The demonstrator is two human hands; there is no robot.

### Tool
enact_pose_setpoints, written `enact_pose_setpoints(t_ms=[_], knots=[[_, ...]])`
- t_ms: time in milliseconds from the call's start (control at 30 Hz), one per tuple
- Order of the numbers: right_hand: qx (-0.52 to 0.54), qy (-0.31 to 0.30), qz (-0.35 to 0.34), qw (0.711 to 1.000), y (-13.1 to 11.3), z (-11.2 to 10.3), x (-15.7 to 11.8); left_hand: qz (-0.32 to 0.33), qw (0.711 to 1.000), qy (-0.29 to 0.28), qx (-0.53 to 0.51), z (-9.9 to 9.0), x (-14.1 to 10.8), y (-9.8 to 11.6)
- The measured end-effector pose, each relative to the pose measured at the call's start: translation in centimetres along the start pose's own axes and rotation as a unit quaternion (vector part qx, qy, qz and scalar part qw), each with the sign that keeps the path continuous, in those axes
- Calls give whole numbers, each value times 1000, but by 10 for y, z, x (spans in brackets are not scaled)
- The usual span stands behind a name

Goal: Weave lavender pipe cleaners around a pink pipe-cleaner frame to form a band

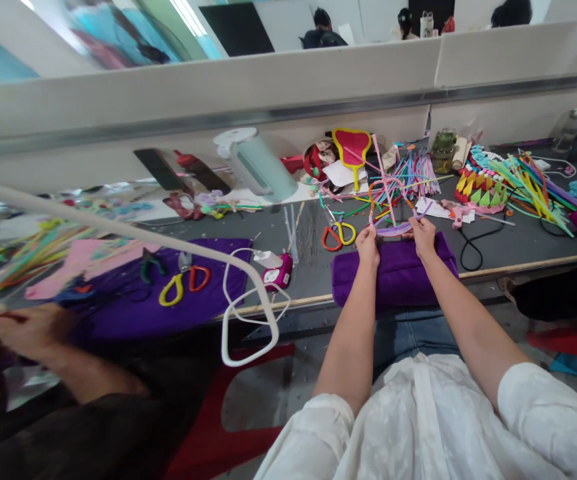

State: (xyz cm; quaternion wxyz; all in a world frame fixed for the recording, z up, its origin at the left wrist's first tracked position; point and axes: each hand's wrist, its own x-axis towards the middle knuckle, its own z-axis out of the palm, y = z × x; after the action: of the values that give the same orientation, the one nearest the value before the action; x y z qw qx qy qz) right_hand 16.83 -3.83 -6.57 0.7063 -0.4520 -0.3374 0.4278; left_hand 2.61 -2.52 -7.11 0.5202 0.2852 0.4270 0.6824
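Observation:
My left hand (368, 247) is closed on the left side of a pipe-cleaner shape (391, 231), with purple strands along its lower edge and orange and pink loops above. On the other side, my right hand (423, 237) pinches the purple strands. Both hands are just above a folded purple cloth (398, 272) at the table's front edge. A pink pipe cleaner stands up behind the shape; I cannot tell whether it is joined to it. Scissors (339, 236) with red and yellow handles lie left of my left hand. To the right of my right hand is a pink glue gun (459, 214).
Bundles of pipe cleaners (533, 190) lie at the right, beside a zigzag-patterned colourful piece (481, 187). A pale teal jug (258, 163) stands at the back. A white curved lamp arm (168, 243) crosses the left side. A co-worker's hands (28, 330) are at far left.

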Motion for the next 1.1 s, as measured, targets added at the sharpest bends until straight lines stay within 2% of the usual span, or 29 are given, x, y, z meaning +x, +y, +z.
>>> enact_pose_setpoints(t_ms=[300,533,733,1100], knots=[[6,1,-10,1000,-2,1,2,-85,989,-103,-62,-7,12,10],[-9,6,5,1000,-3,3,4,-107,984,-101,-97,-7,13,14],[-24,6,3,1000,-3,2,6,-83,982,-125,-114,-6,8,14],[-14,-10,5,1000,-9,3,6,-80,981,-110,-139,-6,5,14]])
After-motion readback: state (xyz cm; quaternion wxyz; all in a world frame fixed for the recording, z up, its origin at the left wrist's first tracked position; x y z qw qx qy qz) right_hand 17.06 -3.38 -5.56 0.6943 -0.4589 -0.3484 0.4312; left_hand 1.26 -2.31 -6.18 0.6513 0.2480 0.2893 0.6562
